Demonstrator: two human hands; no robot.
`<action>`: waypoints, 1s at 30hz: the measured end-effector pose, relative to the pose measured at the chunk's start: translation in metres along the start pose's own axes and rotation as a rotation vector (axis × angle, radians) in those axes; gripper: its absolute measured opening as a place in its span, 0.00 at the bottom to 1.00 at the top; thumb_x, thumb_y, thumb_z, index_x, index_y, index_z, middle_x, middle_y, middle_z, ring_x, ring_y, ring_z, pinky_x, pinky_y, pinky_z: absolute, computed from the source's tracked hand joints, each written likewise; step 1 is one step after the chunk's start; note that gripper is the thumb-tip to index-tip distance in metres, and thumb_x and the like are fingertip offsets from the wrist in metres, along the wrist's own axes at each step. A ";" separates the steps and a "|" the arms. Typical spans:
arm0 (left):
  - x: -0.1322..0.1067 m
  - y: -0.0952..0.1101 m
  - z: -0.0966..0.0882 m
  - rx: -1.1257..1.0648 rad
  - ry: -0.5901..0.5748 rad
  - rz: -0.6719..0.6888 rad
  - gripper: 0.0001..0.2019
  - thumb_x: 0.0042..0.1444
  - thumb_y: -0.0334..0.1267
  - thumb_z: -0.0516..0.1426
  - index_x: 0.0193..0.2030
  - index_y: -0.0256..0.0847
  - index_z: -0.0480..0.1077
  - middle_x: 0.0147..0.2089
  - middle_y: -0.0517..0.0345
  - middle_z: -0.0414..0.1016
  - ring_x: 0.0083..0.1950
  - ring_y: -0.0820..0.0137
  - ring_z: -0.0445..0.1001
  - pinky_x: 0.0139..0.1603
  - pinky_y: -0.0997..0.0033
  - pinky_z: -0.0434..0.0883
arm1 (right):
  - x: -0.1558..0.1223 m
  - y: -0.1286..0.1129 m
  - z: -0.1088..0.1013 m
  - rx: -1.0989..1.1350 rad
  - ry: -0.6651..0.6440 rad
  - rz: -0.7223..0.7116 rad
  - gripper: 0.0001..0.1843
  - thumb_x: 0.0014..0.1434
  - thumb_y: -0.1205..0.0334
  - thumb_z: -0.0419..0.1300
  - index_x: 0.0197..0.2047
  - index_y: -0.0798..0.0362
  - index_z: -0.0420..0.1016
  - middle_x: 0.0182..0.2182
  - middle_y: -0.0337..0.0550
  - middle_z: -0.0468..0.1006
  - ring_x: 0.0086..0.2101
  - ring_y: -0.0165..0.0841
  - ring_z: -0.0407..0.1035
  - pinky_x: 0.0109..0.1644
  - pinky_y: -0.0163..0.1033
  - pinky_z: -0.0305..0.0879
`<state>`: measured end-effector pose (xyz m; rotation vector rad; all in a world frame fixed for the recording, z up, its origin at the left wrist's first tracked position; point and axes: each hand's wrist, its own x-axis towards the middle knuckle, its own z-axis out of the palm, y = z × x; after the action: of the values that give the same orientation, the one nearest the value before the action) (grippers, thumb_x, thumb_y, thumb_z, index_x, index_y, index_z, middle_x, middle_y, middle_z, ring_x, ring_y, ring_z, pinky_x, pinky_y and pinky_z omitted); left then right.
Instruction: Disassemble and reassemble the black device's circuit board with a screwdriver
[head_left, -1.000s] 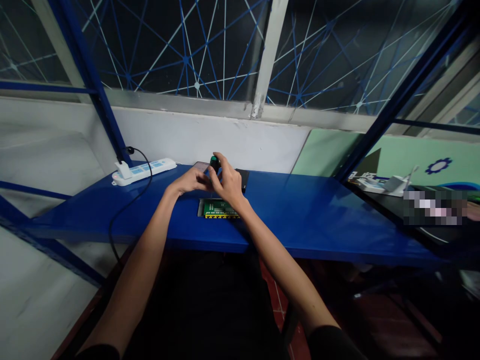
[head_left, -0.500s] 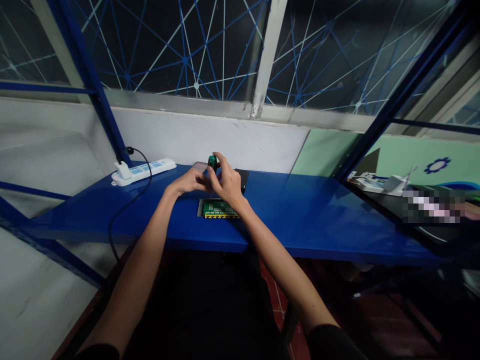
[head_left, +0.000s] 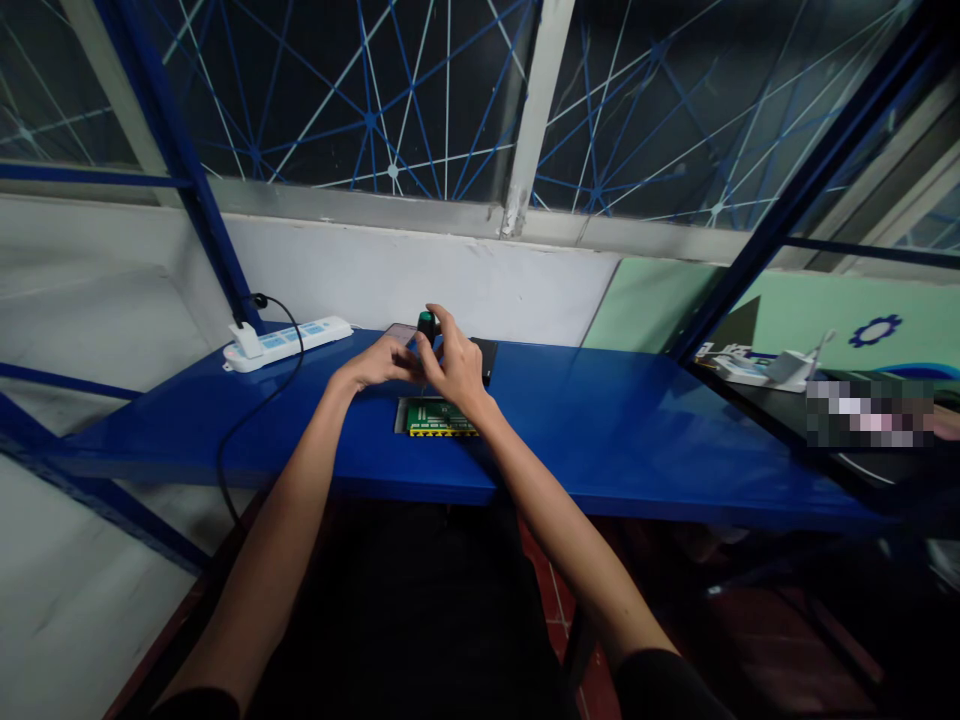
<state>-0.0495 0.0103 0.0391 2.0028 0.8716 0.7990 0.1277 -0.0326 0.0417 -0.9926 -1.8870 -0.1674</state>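
Window (head_left: 337,100): the broad backdrop, dark glass crossed with blue and white lines.
Workbench (head_left: 600,425): blue-topped, set under the window, with both hands over its near-middle part.
Panel (head_left: 637,300): pale green, leaning behind the bench, right of centre.
Power strip (head_left: 296,343): white, lying at the bench's back left, a plug in its left end and a black cord (head_left: 259,402) crossing over it.
Right hand (head_left: 459,368): grasping the screwdriver (head_left: 427,322), thumb and index finger at its handle.
Left hand (head_left: 377,362): fingers bent in close to the right hand; whether they grip anything I cannot tell.
Circuit board (head_left: 431,414): green with a yellow strip along its near edge, flat on the bench just on the near side of the hands.
Phone (head_left: 397,331): partly hidden beyond the left hand.
Screwdriver: roughly upright above the bench, green-topped, its lower part mostly hidden by fingers.
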 end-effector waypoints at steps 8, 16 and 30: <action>-0.001 0.004 0.002 -0.037 -0.033 -0.009 0.09 0.41 0.35 0.67 0.30 0.34 0.78 0.31 0.53 0.81 0.35 0.67 0.77 0.44 0.67 0.72 | 0.001 -0.001 -0.002 0.010 0.014 -0.008 0.25 0.69 0.53 0.44 0.66 0.53 0.56 0.41 0.49 0.79 0.33 0.35 0.74 0.37 0.41 0.68; 0.000 0.002 0.000 -0.018 -0.030 0.010 0.08 0.41 0.34 0.66 0.30 0.33 0.78 0.30 0.52 0.81 0.34 0.67 0.77 0.42 0.71 0.72 | 0.001 -0.003 -0.004 0.035 0.010 0.007 0.25 0.69 0.52 0.44 0.65 0.54 0.58 0.41 0.49 0.80 0.31 0.34 0.73 0.37 0.40 0.68; -0.001 0.002 0.002 -0.031 -0.027 -0.017 0.07 0.40 0.34 0.66 0.29 0.35 0.78 0.31 0.53 0.81 0.35 0.67 0.77 0.43 0.68 0.73 | 0.001 -0.002 -0.003 -0.006 -0.006 -0.005 0.25 0.70 0.54 0.44 0.66 0.54 0.56 0.43 0.50 0.79 0.32 0.34 0.73 0.37 0.40 0.68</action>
<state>-0.0479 0.0082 0.0402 1.9717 0.8547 0.7696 0.1281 -0.0348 0.0447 -0.9942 -1.8958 -0.1730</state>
